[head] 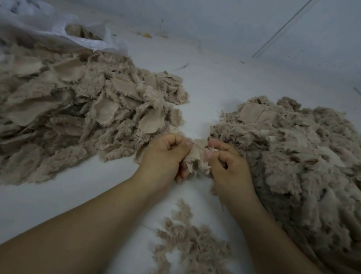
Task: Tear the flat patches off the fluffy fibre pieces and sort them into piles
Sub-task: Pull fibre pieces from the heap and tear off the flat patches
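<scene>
I have one fibre piece (196, 160) pinched between both hands, low in the middle of the scene, in the gap between the two big heaps. Its flat patch side faces up toward me and the fluffy fringe hangs off its right edge.

My left hand (166, 155) is closed on the left part of the piece, thumb pressed on top, fingers curled under. My right hand (227, 162) is closed on the fluffy right edge, thumb and forefinger nipping the fibres. The two grips sit just beside each other, so I judge the tear is about to start or barely begun.

To the left lies a broad heap (73, 105) showing many flat patches among fluff. To the right is a taller, fluffier heap (300, 151), touching my right wrist. Near me, between my forearms, sits a small scatter of loose fluff (189, 251). Far left, a plastic bag (60, 28) holds more of the material, all on a pale surface (213, 78).

The risks as I judge them: my right pinch holds only loose fibres, so it may pull out a tuft and leave the patch attached. The patch could also rip through its middle. With the heaps so alike and close, a part could land in the wrong one.
</scene>
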`<state>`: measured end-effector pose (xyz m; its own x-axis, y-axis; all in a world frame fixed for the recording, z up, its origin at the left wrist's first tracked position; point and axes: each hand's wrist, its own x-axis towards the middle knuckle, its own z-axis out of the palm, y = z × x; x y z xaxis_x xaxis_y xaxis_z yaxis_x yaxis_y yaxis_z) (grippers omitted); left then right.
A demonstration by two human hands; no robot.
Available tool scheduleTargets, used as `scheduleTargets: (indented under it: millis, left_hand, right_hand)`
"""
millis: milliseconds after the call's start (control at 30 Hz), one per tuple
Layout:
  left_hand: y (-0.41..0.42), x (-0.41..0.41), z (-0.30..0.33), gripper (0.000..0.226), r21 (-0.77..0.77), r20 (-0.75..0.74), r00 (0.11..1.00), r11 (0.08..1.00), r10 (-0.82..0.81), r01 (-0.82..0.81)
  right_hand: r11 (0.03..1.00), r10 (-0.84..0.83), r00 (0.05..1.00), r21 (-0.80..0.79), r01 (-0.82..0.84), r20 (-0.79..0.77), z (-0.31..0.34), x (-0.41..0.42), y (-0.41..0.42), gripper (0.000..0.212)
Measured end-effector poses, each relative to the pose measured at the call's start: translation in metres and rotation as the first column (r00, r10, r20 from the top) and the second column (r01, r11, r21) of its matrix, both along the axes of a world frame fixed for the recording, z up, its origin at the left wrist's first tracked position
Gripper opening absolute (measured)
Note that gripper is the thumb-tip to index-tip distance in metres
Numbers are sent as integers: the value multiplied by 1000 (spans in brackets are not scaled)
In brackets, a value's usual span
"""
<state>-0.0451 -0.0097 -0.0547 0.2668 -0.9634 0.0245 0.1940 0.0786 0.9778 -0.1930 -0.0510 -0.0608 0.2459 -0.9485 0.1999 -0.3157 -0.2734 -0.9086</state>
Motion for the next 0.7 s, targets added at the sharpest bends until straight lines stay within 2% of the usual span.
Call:
scheduleTargets:
  millis: [100,200,333,433,500,700]
  left_hand:
    - [0,-1,1,25,-12,43,999,1000,-27,27]
    - [-2,-1,1,23,24,90,994,998,-61,60]
    - [-4,2,1,24,13,26,1000,1000,-9,9]
    - [-2,-2,3,38,25,142,989,999,-40,37]
    - [-1,-4,3,32,47,208,975,997,-77,68]
    - [-2,5,1,19,46,-37,999,999,8,-7]
  right_hand:
    - [1000,26,999,12,-27,42,0,0,2,39]
    - [998,53,998,-29,-52,18,1,2,4,42]
    - [998,34,998,-53,-31,57,0,1,4,47]
    - [1000,-3,989,9,2,149,0,0,4,45]
    - [1000,-5,982,27,0,191,2,0,4,43]
    - [998,-29,977,54,18,212,1,2,2,49]
